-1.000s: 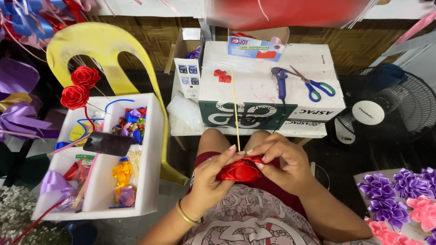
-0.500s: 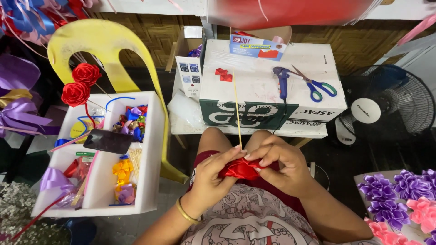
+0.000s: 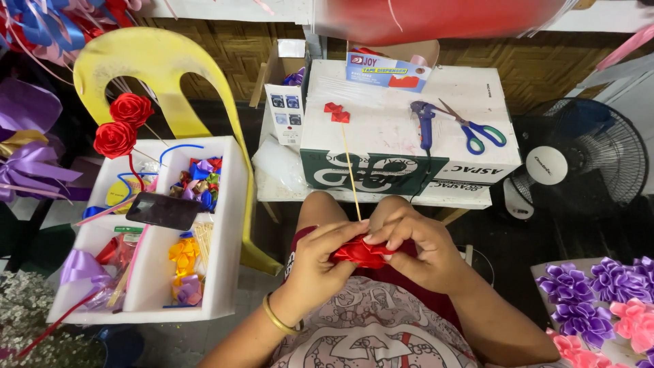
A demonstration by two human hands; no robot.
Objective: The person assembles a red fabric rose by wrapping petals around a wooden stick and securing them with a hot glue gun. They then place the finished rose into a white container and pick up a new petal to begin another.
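Note:
My left hand (image 3: pixel 319 262) and my right hand (image 3: pixel 415 247) meet over my lap, both gripping a red ribbon flower (image 3: pixel 360 252). A thin wooden stick (image 3: pixel 350 170) rises from the flower toward the cardboard box (image 3: pixel 402 136). My fingers cover most of the flower's edges. A gold bangle (image 3: pixel 276 317) sits on my left wrist.
Blue-handled scissors (image 3: pixel 477 129), a purple glue gun (image 3: pixel 424 123) and small red ribbon pieces (image 3: pixel 336 112) lie on the box. A white foam tray (image 3: pixel 225 225) with ribbons and a dark phone (image 3: pixel 163 210) stands left, with two red roses (image 3: pixel 122 123). A fan (image 3: pixel 579 160) stands right; ribbon flowers (image 3: pixel 599 300) are at lower right.
My hands stay on the red flower, with the fingers shifting slightly around it. The view has drifted a little.

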